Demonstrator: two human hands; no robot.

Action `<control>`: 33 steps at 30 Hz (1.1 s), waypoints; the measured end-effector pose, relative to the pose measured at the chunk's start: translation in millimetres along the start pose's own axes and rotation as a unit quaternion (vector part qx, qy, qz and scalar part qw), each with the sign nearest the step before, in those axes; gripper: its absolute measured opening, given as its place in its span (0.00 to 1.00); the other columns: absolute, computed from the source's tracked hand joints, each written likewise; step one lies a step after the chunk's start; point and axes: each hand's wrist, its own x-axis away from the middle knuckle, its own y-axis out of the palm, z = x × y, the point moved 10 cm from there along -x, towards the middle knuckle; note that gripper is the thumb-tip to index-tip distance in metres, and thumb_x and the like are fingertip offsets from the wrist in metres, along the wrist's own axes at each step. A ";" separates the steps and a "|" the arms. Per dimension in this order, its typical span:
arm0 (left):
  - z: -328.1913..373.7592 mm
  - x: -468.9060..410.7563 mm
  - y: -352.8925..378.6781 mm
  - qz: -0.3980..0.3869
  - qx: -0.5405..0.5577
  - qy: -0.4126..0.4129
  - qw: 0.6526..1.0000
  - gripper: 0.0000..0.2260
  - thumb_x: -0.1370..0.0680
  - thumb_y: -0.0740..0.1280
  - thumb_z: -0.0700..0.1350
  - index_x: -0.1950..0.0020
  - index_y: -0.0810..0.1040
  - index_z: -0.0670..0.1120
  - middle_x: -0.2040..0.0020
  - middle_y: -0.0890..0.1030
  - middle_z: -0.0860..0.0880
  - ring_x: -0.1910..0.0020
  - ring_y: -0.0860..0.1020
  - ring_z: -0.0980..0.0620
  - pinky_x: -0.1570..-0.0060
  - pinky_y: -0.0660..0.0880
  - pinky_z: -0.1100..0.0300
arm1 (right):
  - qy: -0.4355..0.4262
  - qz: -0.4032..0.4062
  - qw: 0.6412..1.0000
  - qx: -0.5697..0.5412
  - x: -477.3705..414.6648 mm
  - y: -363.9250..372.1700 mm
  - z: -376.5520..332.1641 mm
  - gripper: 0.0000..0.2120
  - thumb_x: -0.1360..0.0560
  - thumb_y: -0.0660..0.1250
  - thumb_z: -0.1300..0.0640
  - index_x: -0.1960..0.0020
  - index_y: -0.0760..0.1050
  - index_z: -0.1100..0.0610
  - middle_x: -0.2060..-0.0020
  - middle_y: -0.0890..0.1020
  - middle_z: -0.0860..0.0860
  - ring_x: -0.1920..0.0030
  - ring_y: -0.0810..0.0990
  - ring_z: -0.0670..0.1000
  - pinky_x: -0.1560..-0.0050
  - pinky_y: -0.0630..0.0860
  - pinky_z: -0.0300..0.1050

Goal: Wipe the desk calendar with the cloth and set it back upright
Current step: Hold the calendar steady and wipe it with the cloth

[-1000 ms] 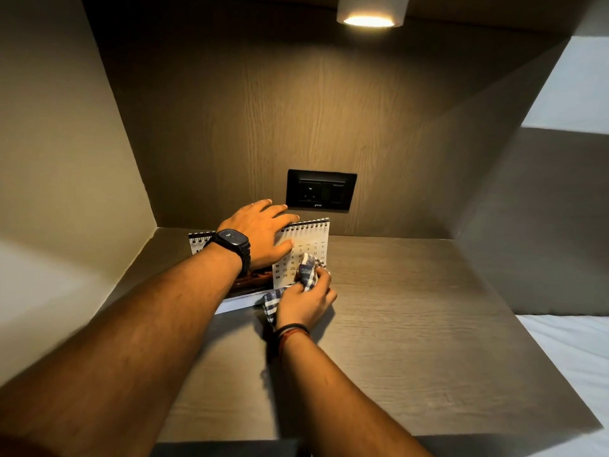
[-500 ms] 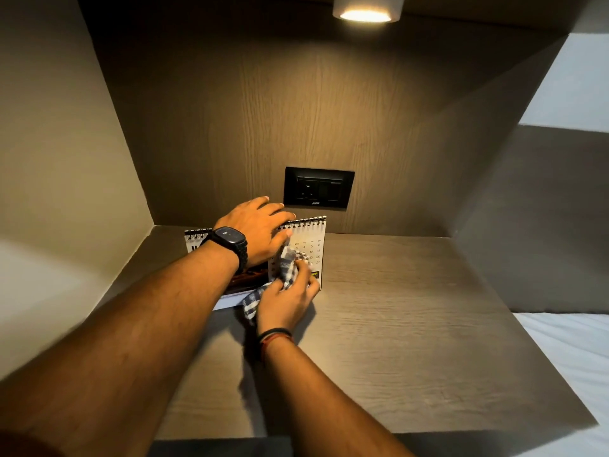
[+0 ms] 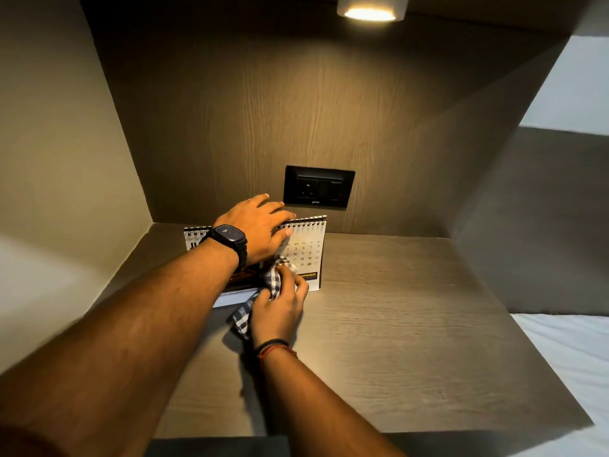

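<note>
A white spiral-bound desk calendar [image 3: 308,250] stands upright at the back of the wooden shelf [image 3: 395,324], its date grid facing me. My left hand [image 3: 260,229], with a black watch on the wrist, lies over the calendar's top edge and holds it steady. My right hand [image 3: 280,308] presses a bunched blue-and-white checked cloth [image 3: 271,282] against the lower middle of the calendar's front. A tail of the cloth hangs down to the shelf. My hands hide the calendar's middle.
A black wall socket [image 3: 318,187] sits on the back panel just above the calendar. A ceiling lamp [image 3: 370,9] glows overhead. Walls close in the left and right sides. White bedding [image 3: 573,357] lies to the right.
My right hand has slid the cloth leftward across the calendar's front, from its right part to its middle. My left hand has stayed on the top edge.
</note>
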 end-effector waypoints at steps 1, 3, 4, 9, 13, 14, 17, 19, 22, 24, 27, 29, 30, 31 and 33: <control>-0.5 -0.2 0.1 0.000 0.000 -0.001 1.000 0.22 0.22 0.50 0.59 0.29 0.64 0.56 0.28 0.67 0.49 0.28 0.59 0.44 0.30 0.60 0.47 | -0.006 -0.008 1.000 0.009 -1.6 -1.1 2.9 0.22 0.29 0.63 0.66 0.39 0.75 0.49 0.39 0.72 0.50 0.44 0.77 0.54 0.44 0.73 0.42; -0.9 -0.2 0.2 0.000 -0.002 -0.002 1.000 0.22 0.22 0.50 0.60 0.29 0.64 0.56 0.28 0.67 0.49 0.28 0.59 0.44 0.30 0.60 0.46 | 0.022 0.017 1.000 0.005 -10.2 -10.3 10.8 0.21 0.29 0.62 0.67 0.40 0.75 0.50 0.39 0.73 0.51 0.44 0.77 0.54 0.45 0.72 0.38; -0.7 0.1 0.6 0.000 -0.004 -0.003 1.000 0.22 0.22 0.49 0.60 0.29 0.64 0.56 0.28 0.67 0.49 0.28 0.59 0.44 0.30 0.60 0.46 | 0.046 0.041 0.998 -0.014 -13.8 -15.4 14.1 0.21 0.29 0.62 0.68 0.40 0.76 0.51 0.39 0.73 0.52 0.44 0.77 0.54 0.48 0.70 0.31; 0.4 0.6 0.1 0.002 -0.008 -0.001 1.000 0.22 0.21 0.49 0.59 0.29 0.63 0.55 0.27 0.67 0.49 0.27 0.59 0.44 0.30 0.60 0.46 | 0.084 0.066 0.991 -0.077 -10.8 -11.3 8.4 0.21 0.29 0.62 0.68 0.39 0.75 0.53 0.37 0.73 0.52 0.42 0.77 0.53 0.49 0.66 0.29; -0.9 -0.9 1.6 -0.004 -0.013 -0.004 1.000 0.22 0.21 0.49 0.59 0.29 0.63 0.55 0.27 0.66 0.49 0.27 0.58 0.44 0.30 0.60 0.47 | -0.019 -0.051 0.998 0.015 0.5 5.5 -1.6 0.22 0.29 0.61 0.66 0.38 0.75 0.50 0.37 0.72 0.50 0.42 0.76 0.52 0.46 0.68 0.35; -0.8 -1.2 1.3 -0.003 -0.015 -0.004 1.000 0.22 0.21 0.50 0.59 0.29 0.63 0.55 0.27 0.66 0.49 0.27 0.58 0.44 0.30 0.60 0.47 | -0.036 -0.074 0.996 0.033 -0.1 5.9 -2.3 0.22 0.29 0.61 0.66 0.39 0.75 0.49 0.37 0.72 0.50 0.42 0.76 0.52 0.45 0.69 0.36; 0.1 -0.4 -0.3 0.002 -0.022 -0.001 1.000 0.23 0.22 0.49 0.60 0.29 0.62 0.54 0.26 0.65 0.48 0.27 0.58 0.44 0.31 0.60 0.47 | -0.074 -0.148 0.983 0.074 -5.8 4.8 -4.1 0.22 0.30 0.61 0.66 0.39 0.76 0.50 0.38 0.73 0.51 0.42 0.76 0.53 0.40 0.69 0.39; 1.4 1.0 -1.5 0.003 -0.031 0.003 1.000 0.26 0.23 0.48 0.63 0.28 0.61 0.54 0.26 0.64 0.47 0.27 0.58 0.44 0.30 0.60 0.47 | -0.113 -0.205 0.966 0.110 -5.7 4.7 -7.6 0.21 0.30 0.62 0.66 0.40 0.75 0.50 0.40 0.74 0.52 0.42 0.76 0.54 0.37 0.71 0.43; 2.1 3.5 -5.5 -0.011 -0.050 0.003 0.999 0.35 0.28 0.44 0.71 0.26 0.54 0.55 0.24 0.60 0.46 0.26 0.56 0.43 0.29 0.56 0.45 | -0.143 -0.206 0.958 0.136 -13.1 -15.3 -7.1 0.21 0.29 0.63 0.66 0.39 0.75 0.49 0.42 0.74 0.52 0.43 0.75 0.55 0.37 0.72 0.46; 0.9 6.2 -13.7 0.003 -0.087 -0.010 0.996 0.40 0.33 0.38 0.75 0.25 0.47 0.56 0.23 0.54 0.44 0.25 0.52 0.41 0.28 0.51 0.43 | -0.131 -0.161 0.968 0.143 -27.8 -44.5 -1.6 0.22 0.28 0.62 0.66 0.39 0.74 0.48 0.41 0.74 0.51 0.45 0.76 0.54 0.41 0.73 0.44; 17.5 10.8 -34.0 0.067 -0.102 -0.021 0.992 0.42 0.34 0.38 0.76 0.24 0.45 0.56 0.22 0.50 0.43 0.25 0.48 0.39 0.28 0.46 0.43 | -0.094 -0.102 0.974 0.180 -56.5 -103.8 13.9 0.21 0.27 0.61 0.64 0.39 0.73 0.45 0.42 0.72 0.49 0.53 0.76 0.51 0.55 0.76 0.40; 45.9 13.5 -40.1 0.096 -0.078 0.004 0.992 0.41 0.32 0.42 0.74 0.24 0.50 0.54 0.23 0.53 0.42 0.25 0.50 0.39 0.28 0.47 0.42 | -0.075 -0.065 0.970 0.222 -74.9 -146.1 24.3 0.22 0.28 0.60 0.65 0.39 0.73 0.47 0.41 0.72 0.52 0.52 0.76 0.54 0.58 0.76 0.38; 65.3 15.2 -39.1 0.102 -0.063 0.023 0.993 0.40 0.31 0.45 0.73 0.24 0.53 0.52 0.23 0.55 0.41 0.25 0.52 0.39 0.28 0.49 0.42 | -0.067 -0.048 0.963 0.256 -82.6 -167.6 29.6 0.22 0.29 0.60 0.65 0.38 0.73 0.48 0.41 0.72 0.54 0.49 0.76 0.57 0.54 0.76 0.40; 86.1 16.8 -35.0 0.103 -0.047 0.043 0.993 0.39 0.30 0.47 0.72 0.25 0.56 0.52 0.24 0.57 0.41 0.26 0.54 0.39 0.28 0.52 0.42 | -0.056 -0.034 0.953 0.297 -88.7 -187.9 35.6 0.22 0.28 0.60 0.65 0.38 0.73 0.49 0.40 0.72 0.55 0.46 0.75 0.60 0.50 0.76 0.45; 126.7 20.8 -18.7 0.088 -0.006 0.069 0.994 0.38 0.30 0.50 0.71 0.26 0.59 0.51 0.24 0.59 0.41 0.26 0.56 0.40 0.29 0.55 0.44 | -0.038 -0.025 0.925 0.377 -96.1 -221.2 48.9 0.20 0.26 0.61 0.62 0.36 0.71 0.48 0.38 0.71 0.57 0.43 0.74 0.62 0.44 0.76 0.52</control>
